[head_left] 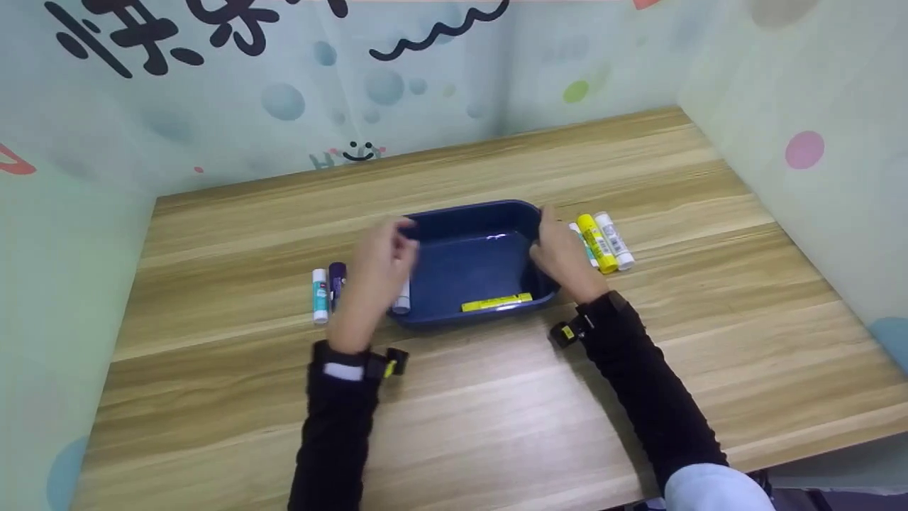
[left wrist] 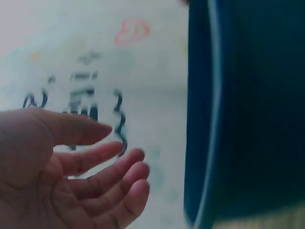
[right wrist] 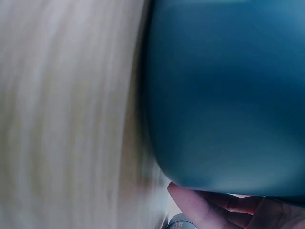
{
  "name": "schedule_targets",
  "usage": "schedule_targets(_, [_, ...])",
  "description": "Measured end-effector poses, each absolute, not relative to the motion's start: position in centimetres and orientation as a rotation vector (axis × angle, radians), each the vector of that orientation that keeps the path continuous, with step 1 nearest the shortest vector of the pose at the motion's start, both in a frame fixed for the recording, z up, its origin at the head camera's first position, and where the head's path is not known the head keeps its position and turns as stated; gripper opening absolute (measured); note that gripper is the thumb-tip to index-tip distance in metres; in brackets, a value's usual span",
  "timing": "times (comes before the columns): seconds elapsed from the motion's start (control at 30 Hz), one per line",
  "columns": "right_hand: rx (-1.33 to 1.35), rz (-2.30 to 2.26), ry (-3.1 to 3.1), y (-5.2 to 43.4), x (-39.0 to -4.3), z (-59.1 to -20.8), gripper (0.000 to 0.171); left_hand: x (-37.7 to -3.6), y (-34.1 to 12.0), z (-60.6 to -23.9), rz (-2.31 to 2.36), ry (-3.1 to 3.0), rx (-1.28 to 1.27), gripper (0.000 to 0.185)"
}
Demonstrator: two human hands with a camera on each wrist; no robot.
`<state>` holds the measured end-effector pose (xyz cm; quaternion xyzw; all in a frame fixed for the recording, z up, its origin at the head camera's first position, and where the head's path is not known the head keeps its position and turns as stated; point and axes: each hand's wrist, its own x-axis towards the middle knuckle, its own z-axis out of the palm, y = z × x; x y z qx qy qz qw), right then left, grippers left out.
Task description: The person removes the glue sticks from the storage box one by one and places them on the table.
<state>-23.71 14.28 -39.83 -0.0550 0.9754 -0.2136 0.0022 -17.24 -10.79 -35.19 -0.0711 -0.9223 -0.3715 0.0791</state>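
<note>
While the dark blue tray (head_left: 474, 264) sits at the centre of the frame on the wooden table (head_left: 496, 397), the right hand (head_left: 562, 257) grips its right rim. Left of the tray, the left hand (head_left: 377, 273) hovers with fingers (left wrist: 102, 160) loosely spread, holding nothing. A yellow glue stick (head_left: 496, 302) lies inside the tray; further glue sticks (head_left: 603, 243) lie just right of it, others (head_left: 328, 289) at centre left.
</note>
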Motion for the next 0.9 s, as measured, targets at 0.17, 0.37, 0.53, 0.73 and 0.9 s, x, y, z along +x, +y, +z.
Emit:
schedule_targets(0.17, [-0.164, -0.696, 3.054, 14.2, -23.7, -39.9, 0.048, -16.3, -6.1, -36.8, -1.04, -3.011, -0.624, 0.043])
schedule_targets(0.37, [-0.158, -0.683, 3.046, 14.1, -23.7, -39.8, 0.051, -15.9, -2.9, -39.0, -0.811, -3.189, -0.829, 0.062])
schedule_targets(0.53, [-0.174, -0.646, 3.056, 14.1, -23.8, -39.8, 0.055, -16.0, -2.8, -39.5, -0.687, -3.243, -0.806, 0.063])
schedule_targets(0.73, [-0.172, -0.667, 3.041, 14.1, -23.9, -39.8, 0.055, -16.1, -3.2, -39.3, -0.654, -3.265, -0.808, 0.066])
schedule_targets(0.9, [-0.166, -0.691, 3.038, 14.4, -23.9, -39.8, 0.056, -16.2, -3.7, -38.9, -0.719, -3.29, -0.804, 0.067])
